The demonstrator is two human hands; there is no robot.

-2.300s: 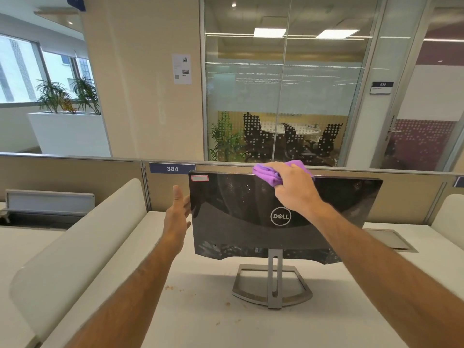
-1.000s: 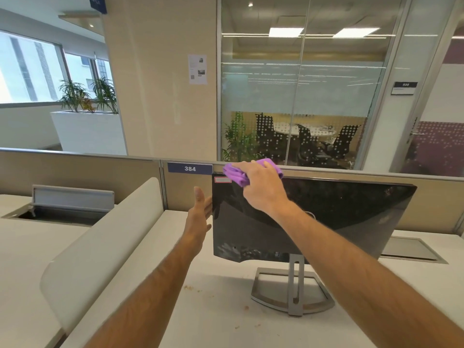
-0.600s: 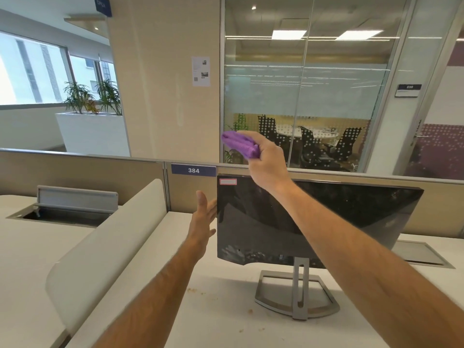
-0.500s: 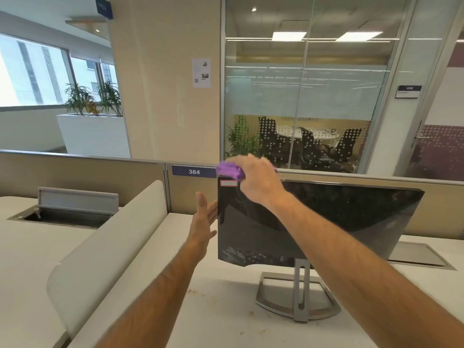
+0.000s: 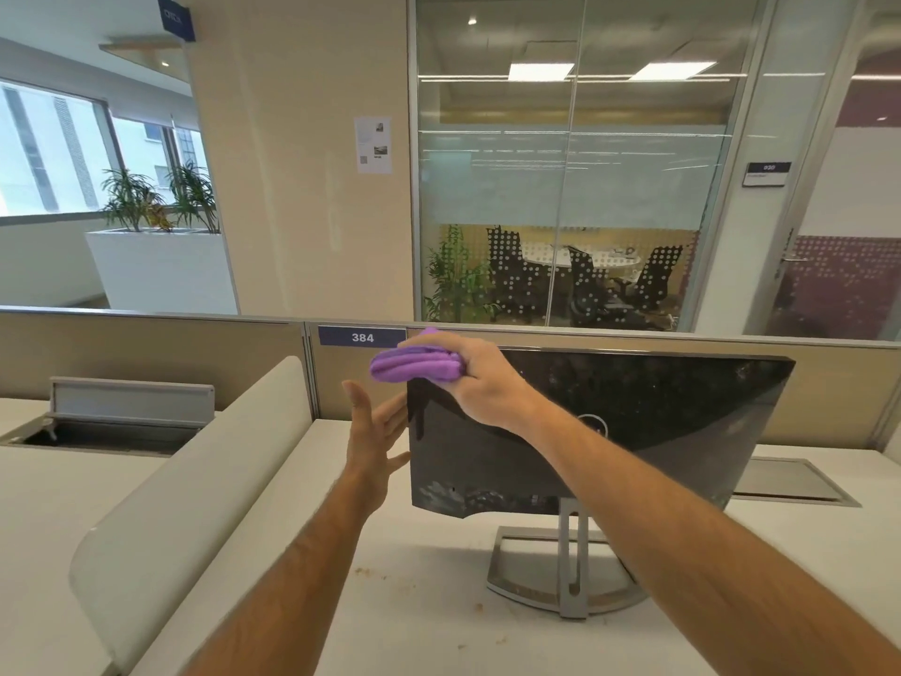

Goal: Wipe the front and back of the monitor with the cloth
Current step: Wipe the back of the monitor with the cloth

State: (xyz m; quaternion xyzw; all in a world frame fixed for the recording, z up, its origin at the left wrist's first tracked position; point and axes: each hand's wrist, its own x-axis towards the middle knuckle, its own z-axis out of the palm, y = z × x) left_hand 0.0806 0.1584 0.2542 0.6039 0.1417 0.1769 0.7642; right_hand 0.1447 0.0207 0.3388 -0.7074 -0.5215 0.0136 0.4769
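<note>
A black monitor (image 5: 658,417) stands on a silver stand (image 5: 568,573) with its glossy back towards me; its screen side is hidden. My right hand (image 5: 480,378) grips a folded purple cloth (image 5: 417,365) at the monitor's upper left corner, the cloth sticking out past the left edge. My left hand (image 5: 373,434) is open with fingers spread, right beside the monitor's left edge; I cannot tell whether the fingertips touch it.
The monitor stands on a white desk (image 5: 414,622) with small brown crumbs. A padded white divider (image 5: 195,480) runs along the left. A beige partition (image 5: 146,353) labelled 384 stands behind. Cable hatches sit at left (image 5: 107,426) and right (image 5: 790,483).
My right hand wiped the cloth leftward along the monitor's top edge, lifted off briefly, then came down on the upper left corner. My left hand stayed open beside the left edge.
</note>
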